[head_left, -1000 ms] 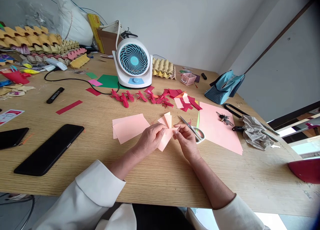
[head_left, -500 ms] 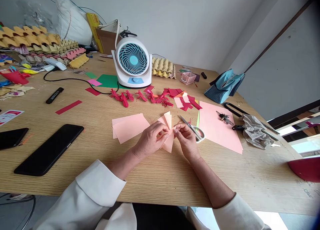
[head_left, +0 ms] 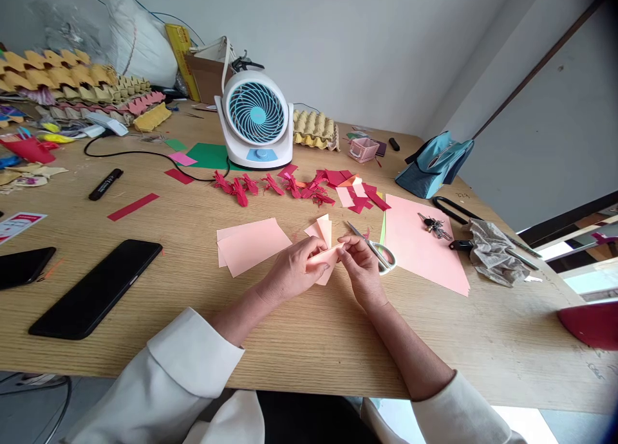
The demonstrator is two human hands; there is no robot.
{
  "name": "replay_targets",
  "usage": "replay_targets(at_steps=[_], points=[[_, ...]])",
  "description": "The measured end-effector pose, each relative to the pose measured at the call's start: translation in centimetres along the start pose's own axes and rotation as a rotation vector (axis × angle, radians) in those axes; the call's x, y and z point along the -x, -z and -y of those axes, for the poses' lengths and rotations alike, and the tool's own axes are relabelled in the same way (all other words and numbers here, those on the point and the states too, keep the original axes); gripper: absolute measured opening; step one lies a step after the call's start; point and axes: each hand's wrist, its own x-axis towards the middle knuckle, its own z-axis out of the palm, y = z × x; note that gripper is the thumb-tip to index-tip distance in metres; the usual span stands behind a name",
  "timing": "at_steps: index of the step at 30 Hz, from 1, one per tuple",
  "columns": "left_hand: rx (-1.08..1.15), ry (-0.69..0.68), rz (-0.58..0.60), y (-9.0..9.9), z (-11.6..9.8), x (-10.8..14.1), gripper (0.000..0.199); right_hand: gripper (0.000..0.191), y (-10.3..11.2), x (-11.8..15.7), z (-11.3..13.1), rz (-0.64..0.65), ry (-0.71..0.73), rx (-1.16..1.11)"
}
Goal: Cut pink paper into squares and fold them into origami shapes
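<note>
Open stretch of table (head_left: 311, 341) from near edge up to left hand (head_left: 292, 268) and right hand (head_left: 363, 271); more wood leftward to phone (head_left: 96, 289). Tighter on right: scissors (head_left: 358, 231) just beside fingers, large sheet (head_left: 425, 254) beyond. Between both hands, folded paper (head_left: 326, 256): pale pink, creased across, flaps fanned on far side. Left fingers curled, nearly closed on its left part; right thumb and forefinger pinched on right end.

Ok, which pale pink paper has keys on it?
The large, flat pale pink paper right of the white-handled metal scissors. It alone bears the bunch of metal keys; the folded pale pink paper is held between left hand and right hand.
</note>
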Motion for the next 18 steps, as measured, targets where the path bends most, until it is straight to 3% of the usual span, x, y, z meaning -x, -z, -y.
replay_targets(at_steps=[7, 13, 18], points=[[-0.026, -0.028, 0.024, 0.5, 0.1, 0.0, 0.016, 0.018, 0.0, 0.0, 0.0, 0.050, -0.001, -0.001], [-0.280, -0.169, -0.046, 1.0, 0.2, -0.4, 0.011, 0.022, 0.2, 0.0, -0.2, 0.048, -0.011, 0.089], [-0.268, -0.179, -0.027, 0.8, 0.5, -0.4, 0.008, 0.019, 0.3, 0.0, -0.5, 0.064, -0.001, 0.118]])
